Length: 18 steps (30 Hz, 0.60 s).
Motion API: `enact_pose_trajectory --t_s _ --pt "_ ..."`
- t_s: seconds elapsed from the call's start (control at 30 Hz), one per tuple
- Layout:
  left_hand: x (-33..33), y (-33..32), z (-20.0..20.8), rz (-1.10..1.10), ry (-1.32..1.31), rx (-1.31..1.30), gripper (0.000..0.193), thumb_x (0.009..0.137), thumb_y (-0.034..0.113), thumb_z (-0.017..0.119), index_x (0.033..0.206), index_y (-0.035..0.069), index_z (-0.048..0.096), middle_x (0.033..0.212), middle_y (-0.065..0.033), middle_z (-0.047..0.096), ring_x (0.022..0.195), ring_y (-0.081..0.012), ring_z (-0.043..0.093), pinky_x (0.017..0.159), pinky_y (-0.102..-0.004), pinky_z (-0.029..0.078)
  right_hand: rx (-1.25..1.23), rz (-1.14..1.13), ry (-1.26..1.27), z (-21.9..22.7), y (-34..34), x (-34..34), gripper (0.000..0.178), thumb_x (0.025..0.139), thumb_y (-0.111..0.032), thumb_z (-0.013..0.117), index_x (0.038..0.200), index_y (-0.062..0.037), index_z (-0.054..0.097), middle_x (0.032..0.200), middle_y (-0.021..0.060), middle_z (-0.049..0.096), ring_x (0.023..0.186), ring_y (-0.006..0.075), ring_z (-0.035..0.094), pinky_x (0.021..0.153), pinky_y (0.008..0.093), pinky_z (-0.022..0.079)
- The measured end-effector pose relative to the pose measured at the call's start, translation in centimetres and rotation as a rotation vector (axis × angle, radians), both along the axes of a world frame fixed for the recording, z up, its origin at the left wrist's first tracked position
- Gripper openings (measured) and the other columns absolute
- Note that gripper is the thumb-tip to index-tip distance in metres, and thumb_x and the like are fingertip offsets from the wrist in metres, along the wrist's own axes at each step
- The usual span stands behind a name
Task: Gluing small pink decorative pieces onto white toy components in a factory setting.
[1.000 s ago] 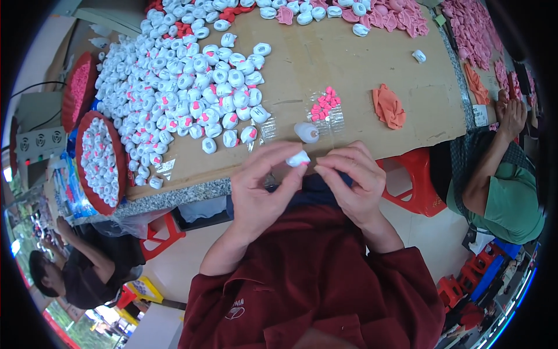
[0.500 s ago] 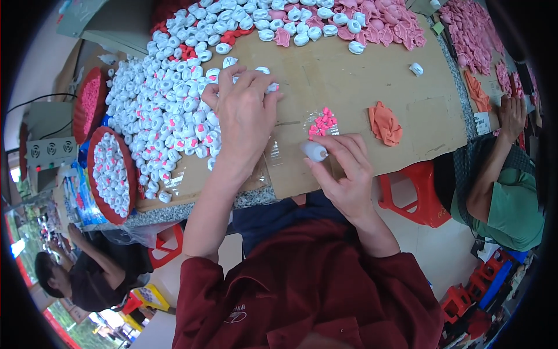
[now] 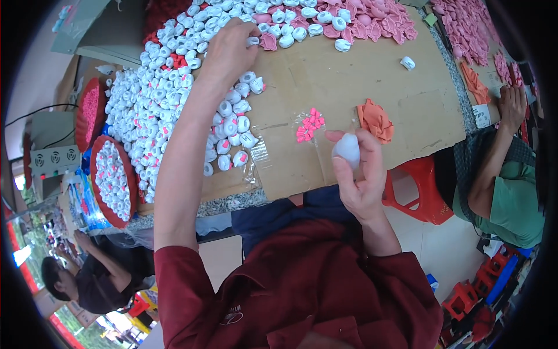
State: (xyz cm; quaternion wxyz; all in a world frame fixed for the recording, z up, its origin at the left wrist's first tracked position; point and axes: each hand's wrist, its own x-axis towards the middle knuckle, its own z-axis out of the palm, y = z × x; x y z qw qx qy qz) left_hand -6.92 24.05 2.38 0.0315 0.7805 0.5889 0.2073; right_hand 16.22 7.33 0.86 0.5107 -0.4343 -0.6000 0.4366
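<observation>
My left hand (image 3: 229, 51) reaches to the far side of the pile of small white hollow pieces (image 3: 157, 96), many of which carry pink bits. Its thumb and fingers close around one white hollow piece (image 3: 252, 41), beside a pink petal-shaped piece (image 3: 268, 41). In my right hand (image 3: 365, 174) is a small translucent white squeeze bottle (image 3: 347, 151), gripped between thumb and fingers above the cardboard's near edge. A little heap of tiny bright pink pieces (image 3: 310, 124) lies to the left of that hand. Just beyond it rests a crumpled orange rubbery piece (image 3: 376, 121).
Cardboard (image 3: 302, 75) covers the granite-edged table. Red bowls hold white pieces (image 3: 114, 180) and pink bits (image 3: 90, 110) at left. Pink soft pieces (image 3: 378, 20) lie at the far edge. A red stool (image 3: 418, 189) stands right; co-workers sit on both sides.
My left hand has moved away and left from the near white pieces to the far pile, leaving a pink-marked piece behind. My right hand has drawn right and nearer, turning the bottle.
</observation>
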Motion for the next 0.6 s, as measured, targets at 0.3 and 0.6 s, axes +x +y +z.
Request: enact_pose_trajectory --t_s 0.3,0.6 --pt "3.9 -18.2 1.4 0.119 -1.216 -0.581 0.028 0.076 -0.009 0.057 0.104 -0.005 0.053 0.093 -0.0079 0.059 0.084 -0.0102 0.058 0.072 -0.02 0.046 0.008 0.046 0.105 0.4 -0.6 2.2 0.034 0.069 -0.006 0.07 0.099 0.0029 0.057 0.077 0.0033 0.055 0.063 0.008 0.048 0.056 0.0189 0.037" --pt "3.8 -21.4 -2.4 0.156 -1.604 -0.499 0.028 0.077 -0.01 0.058 0.104 -0.004 0.054 0.091 -0.0073 0.061 0.082 -0.01 0.059 0.073 -0.0199 0.048 -0.137 0.169 -0.004 0.7 -1.8 1.2 0.031 0.065 -0.006 0.072 0.092 0.0038 0.063 0.068 0.0055 0.057 0.06 0.0108 0.049 0.054 0.021 0.038"
